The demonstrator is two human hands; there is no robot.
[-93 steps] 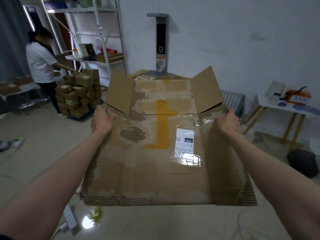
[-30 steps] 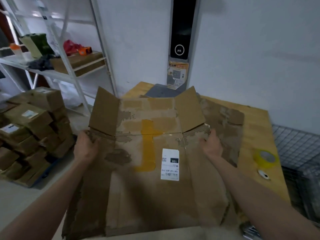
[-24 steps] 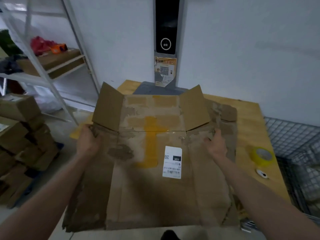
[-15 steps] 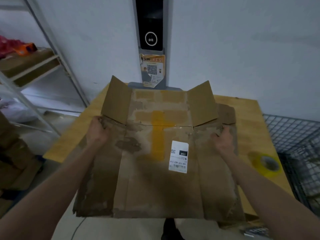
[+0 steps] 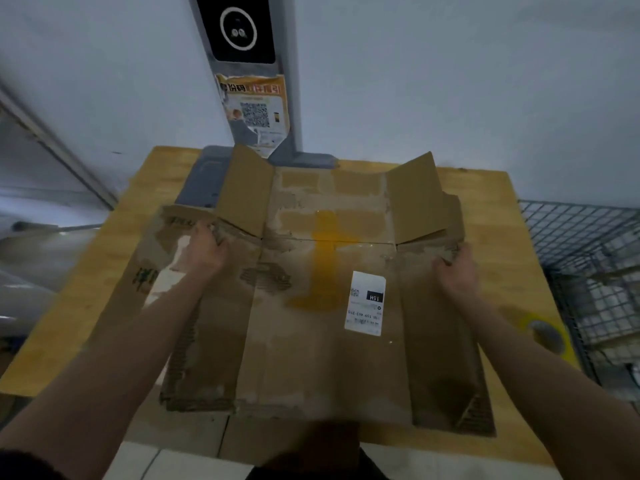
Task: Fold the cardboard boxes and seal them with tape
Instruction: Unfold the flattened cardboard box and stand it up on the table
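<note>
Wooden table (image 5: 104,306) runs up to the wall, wire basket (image 5: 588,271) off its right edge, w/ bare wood on both sides of the flat cardboard box (image 5: 311,358) lying on it. Box is worn, torn skin, yellow tape, white label (image 5: 365,303), two far flaps up. Left hand (image 5: 206,252) & right hand (image 5: 457,271) each grip a side edge. Tape roll (image 5: 547,336) near right edge.

A yellow wooden desk (image 5: 100,289) stands against the white wall, with worn flattened cardboard (image 5: 152,271) lying on it, a grey device base (image 5: 204,181) at its far edge and a yellow tape roll (image 5: 549,336) near its right edge.
</note>
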